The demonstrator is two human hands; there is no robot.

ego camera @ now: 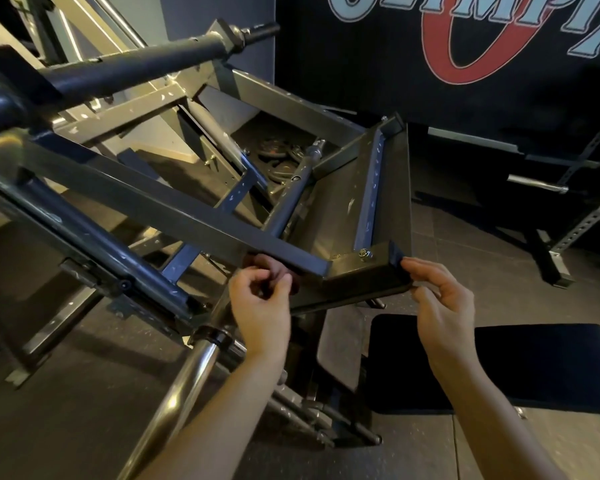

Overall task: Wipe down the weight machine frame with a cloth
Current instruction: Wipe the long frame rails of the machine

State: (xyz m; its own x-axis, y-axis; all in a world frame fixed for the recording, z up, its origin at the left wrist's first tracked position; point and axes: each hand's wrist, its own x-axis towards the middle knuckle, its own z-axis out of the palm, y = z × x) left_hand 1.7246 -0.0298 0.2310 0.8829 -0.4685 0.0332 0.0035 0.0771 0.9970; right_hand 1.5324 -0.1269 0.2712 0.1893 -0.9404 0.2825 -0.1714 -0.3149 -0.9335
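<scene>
Dark rubber flooring (66,393) and a black wall banner (430,46) are seen behind the frame (194,216), which fills the middle of the view in grey and blue tubing. The left hand (260,306) is curled just under the grey crossbar (222,223), and a dark reddish cloth (267,268) appears to be bunched in its grip and pressed against the bar's underside, presumably so that the hidden face is reached. The right hand (440,296) is held at the corner bracket (371,271), thumb and fingertips closed lightly on its capped end, probably to steady the part while it is wiped. A black pad (534,365) lies below the right hand. Most of the tubing is judged still to be wiped.
</scene>
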